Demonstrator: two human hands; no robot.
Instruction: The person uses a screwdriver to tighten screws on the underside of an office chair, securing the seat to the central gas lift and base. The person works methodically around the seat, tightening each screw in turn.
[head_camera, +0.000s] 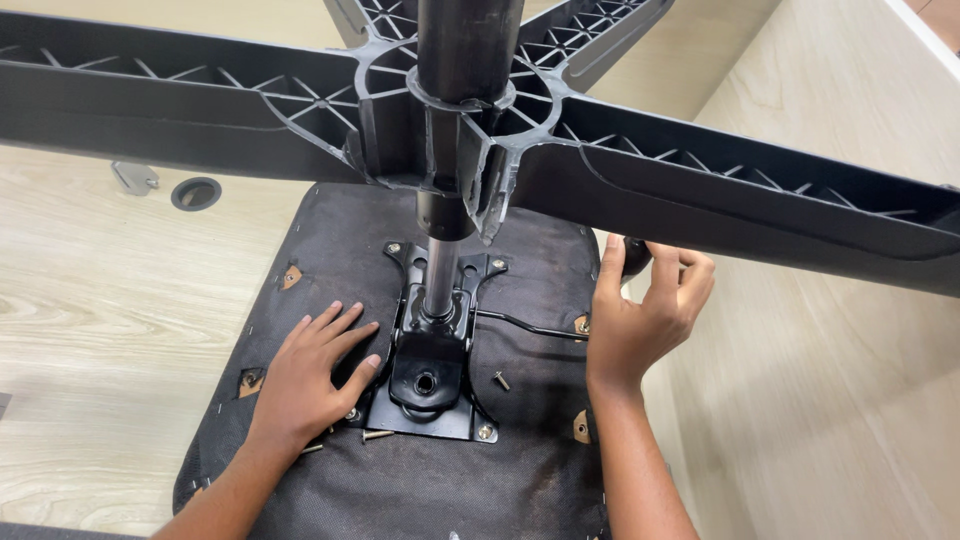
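Office chair seat (420, 480), upside down with its black fabric underside up, lies on a pale wooden desk (90, 320). The black five-star base (200, 100) spreads above, blocking the far view. The black metal mechanism plate (432, 380) sits mid-seat. The left hand (310, 380) presses flat, fingers spread, beside it. The right hand (645, 315) curls around the lever knob (634, 255). A loose screw (501, 380) lies between.

An office, it seems — pale wood-laminate desk (90, 300) with a cable grommet (196, 193), matching partition panel (840, 110).
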